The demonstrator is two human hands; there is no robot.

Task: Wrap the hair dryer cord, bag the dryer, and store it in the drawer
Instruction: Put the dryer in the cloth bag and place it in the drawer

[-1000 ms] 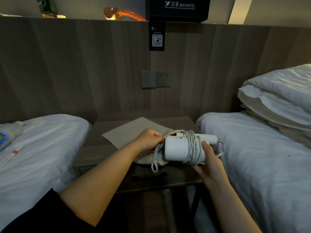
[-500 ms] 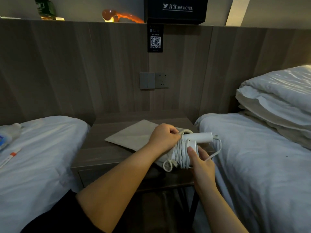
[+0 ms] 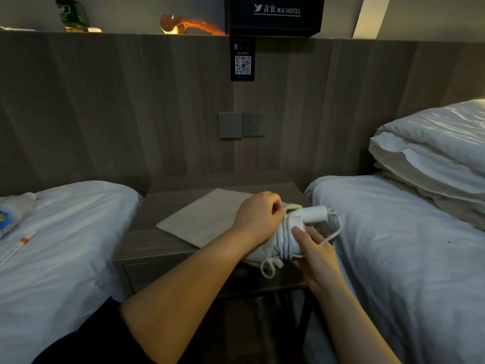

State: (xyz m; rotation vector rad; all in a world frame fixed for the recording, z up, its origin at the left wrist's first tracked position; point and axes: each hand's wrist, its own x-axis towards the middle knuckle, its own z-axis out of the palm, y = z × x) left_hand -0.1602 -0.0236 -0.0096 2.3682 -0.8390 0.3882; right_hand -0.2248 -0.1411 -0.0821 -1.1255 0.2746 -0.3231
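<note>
A white hair dryer (image 3: 313, 214) has its cord (image 3: 284, 239) wound around the body. It is low over the right front of the wooden nightstand (image 3: 147, 245). My right hand (image 3: 317, 256) grips the body from the near side, thumb on the end cap. A loose loop of cord (image 3: 334, 232) hangs to the right. A beige cloth bag (image 3: 207, 219) lies flat on the nightstand. My left hand (image 3: 258, 215) pinches the bag's mouth beside the dryer, and the dryer's front end sits at or in that mouth. The bag's drawstring (image 3: 270, 266) dangles over the closed drawer front (image 3: 162, 274).
White beds flank the nightstand, the left bed (image 3: 65, 245) carrying a bottle (image 3: 10, 216) and a pen (image 3: 19, 245). Stacked pillows (image 3: 433, 158) lie on the right bed (image 3: 406, 258). A switch and wall socket (image 3: 241, 124) sit on the wooden headboard panel.
The dryer has turned end-on and moved left into the bag's mouth. My left hand has shifted right and up along the bag's opening. My right thumb now presses the end cap.
</note>
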